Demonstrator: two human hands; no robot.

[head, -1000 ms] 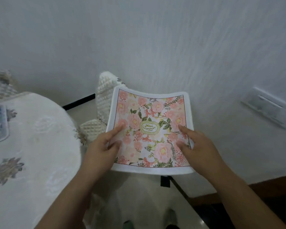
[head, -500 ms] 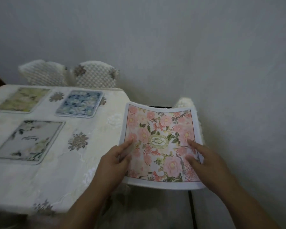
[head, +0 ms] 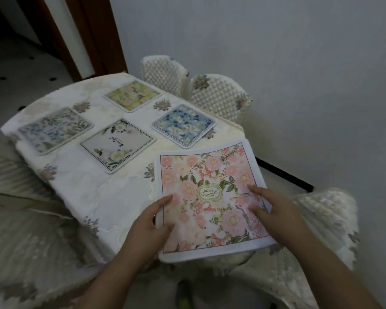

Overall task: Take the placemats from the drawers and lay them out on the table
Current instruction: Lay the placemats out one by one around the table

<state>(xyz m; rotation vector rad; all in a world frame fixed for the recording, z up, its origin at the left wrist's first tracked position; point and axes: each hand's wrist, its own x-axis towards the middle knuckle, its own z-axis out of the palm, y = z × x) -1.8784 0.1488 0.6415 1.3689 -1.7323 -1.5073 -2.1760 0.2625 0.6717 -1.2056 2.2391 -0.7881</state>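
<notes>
A pink floral placemat (head: 210, 175) with a gold oval label is held over the near right corner of the table (head: 112, 192). My left hand (head: 149, 224) grips its left edge, thumb on top. My right hand (head: 274, 210) holds its right edge, fingers spread on the print. Several placemats lie flat on the white tablecloth: a blue floral one (head: 184, 124), a white one with script (head: 117, 144), a yellow-green one (head: 133, 95) and a grey-blue one (head: 55, 129).
Two quilted white chair backs (head: 218, 97) stand behind the table against the grey wall. Another covered chair (head: 325, 219) is at the right, and one more (head: 20, 197) at the left. A brown door frame (head: 94, 34) rises at the back left.
The view has swung left, from the wall to the table. Both hands have carried the pink placemat over the table's near right corner, and more laid placemats have come into sight.
</notes>
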